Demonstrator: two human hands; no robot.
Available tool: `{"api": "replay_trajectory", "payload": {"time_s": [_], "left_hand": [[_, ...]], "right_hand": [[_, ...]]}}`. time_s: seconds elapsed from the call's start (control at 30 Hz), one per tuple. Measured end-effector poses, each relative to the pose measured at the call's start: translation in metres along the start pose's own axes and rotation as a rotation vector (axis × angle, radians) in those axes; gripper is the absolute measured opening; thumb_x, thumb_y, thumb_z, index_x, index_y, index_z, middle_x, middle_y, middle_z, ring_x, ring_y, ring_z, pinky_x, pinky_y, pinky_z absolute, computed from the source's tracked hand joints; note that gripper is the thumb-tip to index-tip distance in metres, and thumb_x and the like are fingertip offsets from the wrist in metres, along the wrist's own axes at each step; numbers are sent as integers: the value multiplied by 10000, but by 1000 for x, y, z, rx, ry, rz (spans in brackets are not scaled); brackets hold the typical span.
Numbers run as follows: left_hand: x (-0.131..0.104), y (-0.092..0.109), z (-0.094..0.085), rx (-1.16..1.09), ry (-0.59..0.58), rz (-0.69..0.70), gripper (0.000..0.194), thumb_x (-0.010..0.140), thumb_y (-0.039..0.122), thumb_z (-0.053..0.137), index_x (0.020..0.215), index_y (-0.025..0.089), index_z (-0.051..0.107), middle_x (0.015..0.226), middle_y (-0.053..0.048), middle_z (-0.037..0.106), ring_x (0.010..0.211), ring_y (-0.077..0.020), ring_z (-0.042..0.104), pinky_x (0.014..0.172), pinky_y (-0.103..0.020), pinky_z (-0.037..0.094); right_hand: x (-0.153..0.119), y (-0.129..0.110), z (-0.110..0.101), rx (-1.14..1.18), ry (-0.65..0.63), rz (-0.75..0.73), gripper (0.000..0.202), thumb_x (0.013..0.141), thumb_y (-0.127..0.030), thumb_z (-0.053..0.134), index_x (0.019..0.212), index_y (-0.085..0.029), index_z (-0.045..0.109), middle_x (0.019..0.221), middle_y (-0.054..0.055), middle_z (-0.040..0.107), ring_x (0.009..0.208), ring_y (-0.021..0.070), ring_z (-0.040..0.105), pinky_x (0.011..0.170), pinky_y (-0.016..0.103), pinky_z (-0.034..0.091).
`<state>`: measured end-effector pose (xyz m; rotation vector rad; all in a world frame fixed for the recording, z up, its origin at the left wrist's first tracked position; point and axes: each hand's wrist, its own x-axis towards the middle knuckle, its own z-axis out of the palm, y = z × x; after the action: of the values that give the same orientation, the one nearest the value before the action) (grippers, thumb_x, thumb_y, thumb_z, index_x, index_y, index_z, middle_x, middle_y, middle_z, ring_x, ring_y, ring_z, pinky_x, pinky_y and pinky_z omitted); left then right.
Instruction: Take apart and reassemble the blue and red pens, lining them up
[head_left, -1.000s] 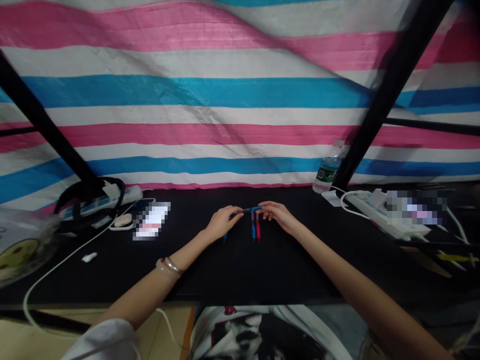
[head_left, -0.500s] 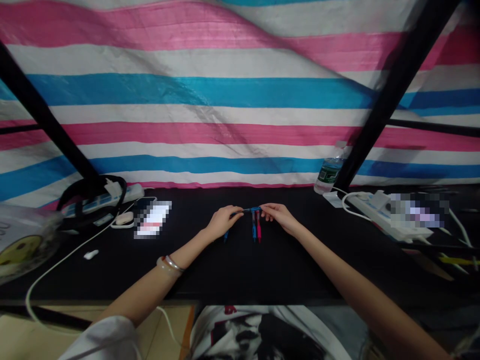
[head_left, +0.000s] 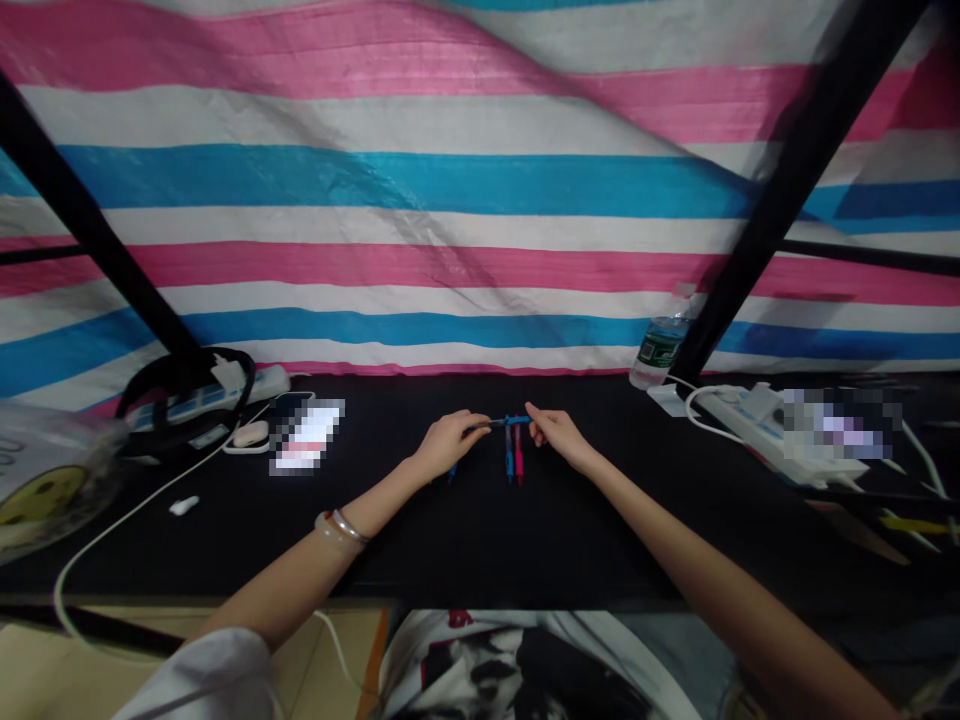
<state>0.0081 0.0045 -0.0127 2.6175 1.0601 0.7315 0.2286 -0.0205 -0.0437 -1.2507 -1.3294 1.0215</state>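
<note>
A blue pen is held level above the desk, between my two hands. The fingertips of my left hand pinch its thin, dark left end. At the other end, the closed fingers of my right hand grip the blue barrel, with the thumb raised along its tip. Below it, a second blue pen and a pink-red pen lie side by side, pointing toward me. Another blue pen shows partly beside my left hand, its upper part hidden by the fingers.
On the left are a phone, an earbud case, one white earbud, a black headband-like item and a plastic bag. A water bottle and power strip stand right. Striped sheeting hangs behind.
My right thumb has lifted and the fingers have curled in more at the pen's right end. The held pen has shifted slightly right. My left hand stays nearly in place.
</note>
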Motion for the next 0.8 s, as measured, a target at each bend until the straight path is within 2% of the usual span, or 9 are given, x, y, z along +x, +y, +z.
{"api": "replay_trajectory", "payload": {"time_s": [0.13,0.27,0.4,0.6,0.8], "left_hand": [[1,-2,2,-68,22,-11,272,861,375,469,1020,239,642,962,-39,646,853,-175,597,746,-270,450],[3,-4,4,-148,56,-31,270,854,374,479,1000,224,649,977,-43,657,889,-183,599,810,-293,445],[3,-4,3,-142,41,-44,277,853,376,477,1000,219,650,965,-47,657,867,-186,599,795,-299,451],[2,-3,2,-75,28,-17,275,861,374,467,1014,230,645,957,-44,648,849,-180,598,759,-282,453],[1,-3,1,-35,20,-4,281,868,376,457,1036,238,634,934,-41,639,816,-170,592,732,-269,450]], "right_hand": [[-1,-2,2,59,-11,22,532,734,-653,468,491,-183,524,437,-7,468,419,104,445,474,250,335],[-1,-5,2,166,12,24,398,731,-564,510,578,-197,488,467,-33,466,393,100,438,420,244,292],[-2,-6,2,209,4,-8,298,733,-468,522,609,-208,448,483,-54,451,385,90,422,402,235,267],[-2,-6,0,221,-46,-3,383,718,-495,573,535,-202,407,467,-58,373,391,77,372,419,245,261],[-2,-4,0,158,-46,-29,499,736,-566,547,456,-213,334,393,-56,319,373,76,309,430,260,249]]}}
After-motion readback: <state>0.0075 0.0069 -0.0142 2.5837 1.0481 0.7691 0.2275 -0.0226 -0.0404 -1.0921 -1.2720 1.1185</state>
